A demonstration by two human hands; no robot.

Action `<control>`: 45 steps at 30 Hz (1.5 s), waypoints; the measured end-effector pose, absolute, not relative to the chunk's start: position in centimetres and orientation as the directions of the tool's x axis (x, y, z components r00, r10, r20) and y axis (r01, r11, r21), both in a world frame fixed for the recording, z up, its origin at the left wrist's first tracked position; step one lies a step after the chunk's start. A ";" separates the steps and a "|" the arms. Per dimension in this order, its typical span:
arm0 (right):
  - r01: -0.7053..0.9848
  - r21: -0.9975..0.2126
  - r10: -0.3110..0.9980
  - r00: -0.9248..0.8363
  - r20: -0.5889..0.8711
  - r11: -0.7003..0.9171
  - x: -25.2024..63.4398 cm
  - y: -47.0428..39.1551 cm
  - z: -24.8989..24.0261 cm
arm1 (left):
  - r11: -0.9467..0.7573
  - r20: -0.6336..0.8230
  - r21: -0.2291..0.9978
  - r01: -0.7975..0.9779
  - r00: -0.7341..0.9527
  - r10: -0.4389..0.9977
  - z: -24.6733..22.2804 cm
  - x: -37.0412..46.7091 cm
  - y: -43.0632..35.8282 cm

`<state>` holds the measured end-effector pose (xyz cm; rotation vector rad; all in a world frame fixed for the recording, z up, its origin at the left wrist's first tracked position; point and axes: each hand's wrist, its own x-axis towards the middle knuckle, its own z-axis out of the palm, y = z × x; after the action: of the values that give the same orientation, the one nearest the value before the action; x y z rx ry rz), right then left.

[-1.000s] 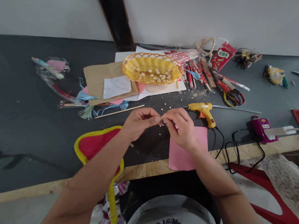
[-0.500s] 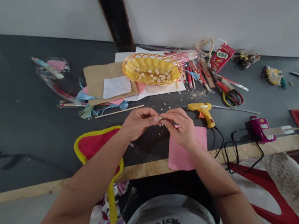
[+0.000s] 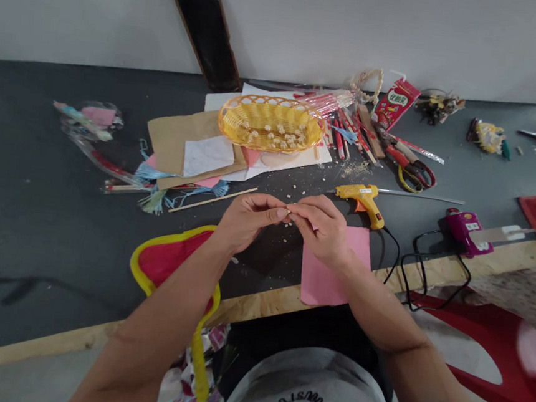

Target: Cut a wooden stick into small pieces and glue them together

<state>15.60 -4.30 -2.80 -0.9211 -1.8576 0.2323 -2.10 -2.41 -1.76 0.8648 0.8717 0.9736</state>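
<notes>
My left hand (image 3: 258,217) and my right hand (image 3: 321,224) meet over the table, fingertips touching. Between the pinched thumbs and forefingers is a tiny cream-coloured piece (image 3: 288,211), mostly covered by the fingers; its kind is too small to tell. Small pale bits (image 3: 296,187) lie scattered on the table around the hands. Beyond them, a yellow woven basket (image 3: 236,137) holds several small cream clusters (image 3: 282,141). A sheet of pink paper (image 3: 315,277) lies partly beneath my right wrist. Just right of that hand rests a yellow glue gun (image 3: 362,200).
Under my left forearm lies a red shape with a yellow border (image 3: 170,249). A thin stick (image 3: 214,200) and blue tassels (image 3: 158,172) are at left. Scissors (image 3: 413,173), a red drink carton (image 3: 397,103) and a purple plug adapter (image 3: 466,233) with cables stand at right. A phone (image 3: 207,36) leans on the wall.
Both hands stay in nearly the same place. The fingertips have closed further over the cream piece, so less of it shows.
</notes>
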 end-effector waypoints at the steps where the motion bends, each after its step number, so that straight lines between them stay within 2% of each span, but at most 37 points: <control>1: 0.493 -0.530 0.684 -0.205 0.700 0.690 15.6 -4.3 -2.9 | 0.310 -0.212 0.896 -0.317 0.307 0.928 -1.8 -2.1 -2.4; 8: 0.478 -0.552 0.692 -0.184 0.698 0.683 15.5 -4.3 -2.9 | 0.308 -0.216 0.902 -0.303 0.301 0.929 -1.6 -1.8 -2.5; 17: 0.343 -0.724 0.800 -0.209 0.563 0.599 15.7 -4.5 -2.2 | 0.377 -0.267 0.873 -0.310 0.343 0.901 -1.1 -2.1 -2.4; 28: 0.370 -0.674 0.764 -0.205 0.611 0.639 15.6 -4.3 -2.1 | 0.323 -0.212 0.902 -0.286 0.356 0.910 -1.3 -2.2 -2.6; 40: 0.315 -0.724 0.789 -0.209 0.578 0.614 15.8 -4.4 -2.1 | 0.327 -0.229 0.902 -0.283 0.329 0.916 -1.5 -2.3 -2.5; 45: 0.330 -0.709 0.779 -0.184 0.599 0.623 15.8 -4.3 -2.1 | 0.315 -0.220 0.913 -0.260 0.338 0.915 -1.5 -2.3 -2.5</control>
<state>15.83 -4.31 -2.06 -0.9027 -1.7724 0.5220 -2.30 -2.48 -1.48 0.9151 0.8844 0.9237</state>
